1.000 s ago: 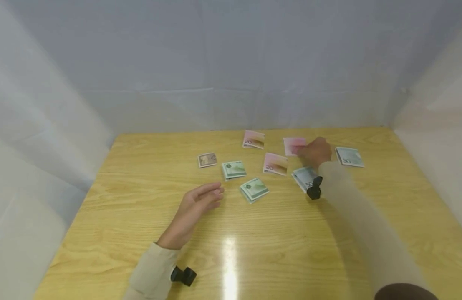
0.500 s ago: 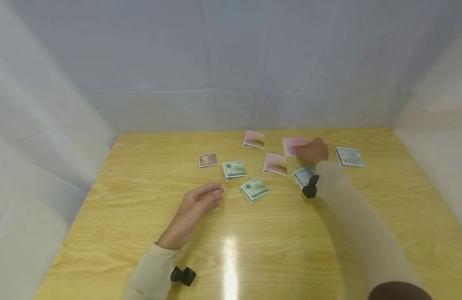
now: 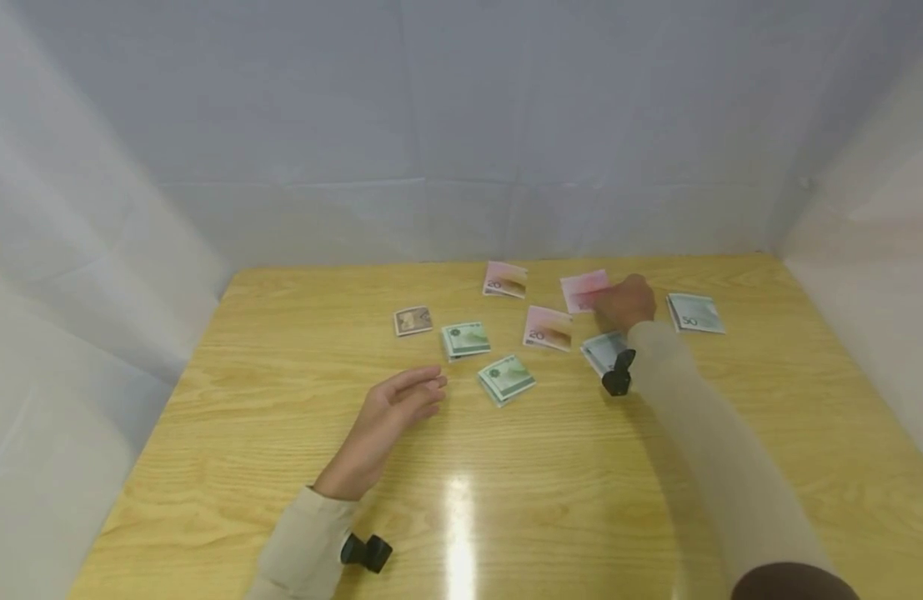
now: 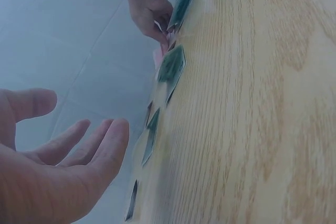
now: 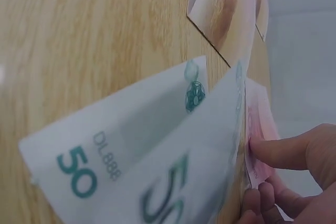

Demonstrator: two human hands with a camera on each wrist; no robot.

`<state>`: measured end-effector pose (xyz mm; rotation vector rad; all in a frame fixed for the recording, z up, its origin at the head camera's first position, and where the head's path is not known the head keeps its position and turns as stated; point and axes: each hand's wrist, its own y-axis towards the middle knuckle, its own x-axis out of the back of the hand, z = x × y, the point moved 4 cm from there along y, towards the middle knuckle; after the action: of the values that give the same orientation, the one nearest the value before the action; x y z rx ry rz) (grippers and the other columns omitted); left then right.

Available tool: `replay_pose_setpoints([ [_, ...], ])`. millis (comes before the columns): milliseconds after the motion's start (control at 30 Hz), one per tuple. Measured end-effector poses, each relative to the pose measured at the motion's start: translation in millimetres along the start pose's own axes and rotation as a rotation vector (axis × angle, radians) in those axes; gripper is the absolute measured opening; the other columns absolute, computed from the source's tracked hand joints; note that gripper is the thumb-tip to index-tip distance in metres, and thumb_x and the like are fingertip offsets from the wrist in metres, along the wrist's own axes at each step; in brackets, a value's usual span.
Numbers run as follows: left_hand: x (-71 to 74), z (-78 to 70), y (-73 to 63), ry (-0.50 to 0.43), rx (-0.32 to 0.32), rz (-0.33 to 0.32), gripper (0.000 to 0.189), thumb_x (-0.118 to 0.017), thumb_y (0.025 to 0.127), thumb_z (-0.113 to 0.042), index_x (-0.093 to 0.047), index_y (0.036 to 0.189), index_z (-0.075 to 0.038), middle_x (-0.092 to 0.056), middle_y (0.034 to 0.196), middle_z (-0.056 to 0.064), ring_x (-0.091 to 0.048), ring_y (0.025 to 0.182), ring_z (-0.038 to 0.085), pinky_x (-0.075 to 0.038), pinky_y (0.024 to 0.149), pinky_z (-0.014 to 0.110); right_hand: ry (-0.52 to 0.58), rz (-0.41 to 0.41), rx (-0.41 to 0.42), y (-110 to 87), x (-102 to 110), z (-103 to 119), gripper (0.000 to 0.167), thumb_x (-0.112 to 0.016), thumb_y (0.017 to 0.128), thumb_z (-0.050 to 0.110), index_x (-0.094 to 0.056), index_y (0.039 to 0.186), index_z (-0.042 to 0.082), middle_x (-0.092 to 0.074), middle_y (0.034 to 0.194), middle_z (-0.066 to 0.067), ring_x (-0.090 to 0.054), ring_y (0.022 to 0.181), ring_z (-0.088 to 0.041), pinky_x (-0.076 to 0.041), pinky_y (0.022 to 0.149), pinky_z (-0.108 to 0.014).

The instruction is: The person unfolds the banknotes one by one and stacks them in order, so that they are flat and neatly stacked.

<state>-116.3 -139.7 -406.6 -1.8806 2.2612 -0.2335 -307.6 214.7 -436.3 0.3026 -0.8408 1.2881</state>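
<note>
At the back right of the table, my right hand (image 3: 628, 302) pinches a folded pink banknote (image 3: 584, 290) by its right end. The right wrist view shows the thumb (image 5: 283, 153) flat against the note, with the other fingers curled below it. Just in front of this hand lies a folded 50 banknote (image 3: 602, 353), partly covered by the sleeve and wrist camera. My left hand (image 3: 386, 417) holds nothing; its fingers are relaxed, thumb apart, in the left wrist view. Nearest to it are two folded green banknotes, one farther back (image 3: 464, 340) and one to the right (image 3: 508, 379).
Two folded pinkish 20 banknotes lie mid-table, one nearer (image 3: 549, 327) and one at the back (image 3: 505, 279). A small brown banknote (image 3: 413, 321) lies to the left, another 50 note (image 3: 697, 312) far right. Pale cloth (image 3: 469, 125) hangs behind the wooden table (image 3: 544, 500).
The pink banknote has turned slightly, its far edge now slanting up to the right, and my right hand has shifted a little left with it. My left hand stays in place.
</note>
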Motion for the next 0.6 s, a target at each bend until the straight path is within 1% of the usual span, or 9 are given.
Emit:
replay_pose_setpoints([
  [67, 0.0, 0.4, 0.2, -0.001, -0.001, 0.001, 0.047, -0.060, 0.103, -0.022, -0.050, 0.144, -0.003, -0.054, 0.144, 0.017, -0.054, 0.132, 0.031, -0.049, 0.111, 0.036, 0.002, -0.003, -0.004, 1.9, 0.6, -1.5, 0.043, -0.069, 0.082, 0.017, -0.063, 0.116, -0.009, -0.064, 0.114, -0.024, -0.056, 0.099, -0.036, -0.055, 0.093, -0.051],
  [167, -0.5, 0.0, 0.2, -0.004, -0.001, 0.006, 0.047, -0.060, 0.103, -0.022, -0.049, 0.145, -0.002, -0.054, 0.144, 0.018, -0.054, 0.132, 0.032, -0.048, 0.111, 0.037, 0.016, -0.010, -0.004, 4.0, 1.9, -4.3, 0.035, -0.066, 0.083, 0.014, -0.065, 0.111, -0.007, -0.064, 0.109, -0.022, -0.056, 0.096, -0.034, -0.055, 0.085, -0.047],
  [267, -1.1, -0.6, -0.1, 0.000, 0.002, 0.008, 0.049, -0.060, 0.103, -0.023, -0.048, 0.146, -0.002, -0.054, 0.144, 0.018, -0.054, 0.132, 0.032, -0.048, 0.112, 0.038, 0.051, -0.018, -0.002, 4.1, 4.5, -6.6, 0.035, -0.068, 0.087, 0.017, -0.065, 0.113, -0.006, -0.064, 0.109, -0.019, -0.055, 0.094, -0.032, -0.054, 0.083, -0.043],
  [333, -1.5, -1.4, -0.3, 0.004, 0.001, 0.011, 0.050, -0.059, 0.103, -0.023, -0.047, 0.146, -0.001, -0.054, 0.145, 0.018, -0.053, 0.132, 0.032, -0.047, 0.112, 0.039, 0.090, -0.008, -0.001, 2.5, 7.2, -7.3, 0.037, -0.069, 0.089, 0.020, -0.065, 0.115, -0.006, -0.064, 0.110, -0.019, -0.056, 0.094, -0.031, -0.054, 0.083, -0.042],
  [433, -2.2, -1.6, 0.2, 0.005, 0.003, 0.015, 0.049, -0.059, 0.104, -0.022, -0.047, 0.147, -0.001, -0.053, 0.145, 0.018, -0.053, 0.132, 0.033, -0.048, 0.112, 0.039, 0.142, 0.035, 0.006, -0.8, 12.7, -8.2, 0.038, -0.067, 0.091, 0.020, -0.064, 0.118, -0.006, -0.064, 0.113, -0.021, -0.058, 0.098, -0.033, -0.056, 0.087, -0.044],
  [500, -2.7, -1.6, 0.5, 0.003, 0.001, 0.022, 0.049, -0.058, 0.104, -0.021, -0.046, 0.147, -0.001, -0.053, 0.145, 0.019, -0.053, 0.133, 0.034, -0.048, 0.111, 0.039, 0.158, 0.078, 0.019, -2.9, 16.5, -8.5, 0.039, -0.062, 0.093, 0.019, -0.063, 0.122, -0.007, -0.063, 0.119, -0.023, -0.059, 0.104, -0.035, -0.056, 0.093, -0.046],
  [600, -3.5, -1.7, 1.0, 0.000, 0.001, 0.029, 0.049, -0.057, 0.104, -0.020, -0.046, 0.148, -0.001, -0.053, 0.145, 0.019, -0.052, 0.133, 0.035, -0.048, 0.111, 0.039, 0.195, 0.133, 0.042, -5.1, 21.9, -8.9, 0.046, -0.057, 0.094, 0.014, -0.055, 0.134, -0.009, -0.059, 0.130, -0.027, -0.059, 0.115, -0.038, -0.054, 0.102, -0.047],
])
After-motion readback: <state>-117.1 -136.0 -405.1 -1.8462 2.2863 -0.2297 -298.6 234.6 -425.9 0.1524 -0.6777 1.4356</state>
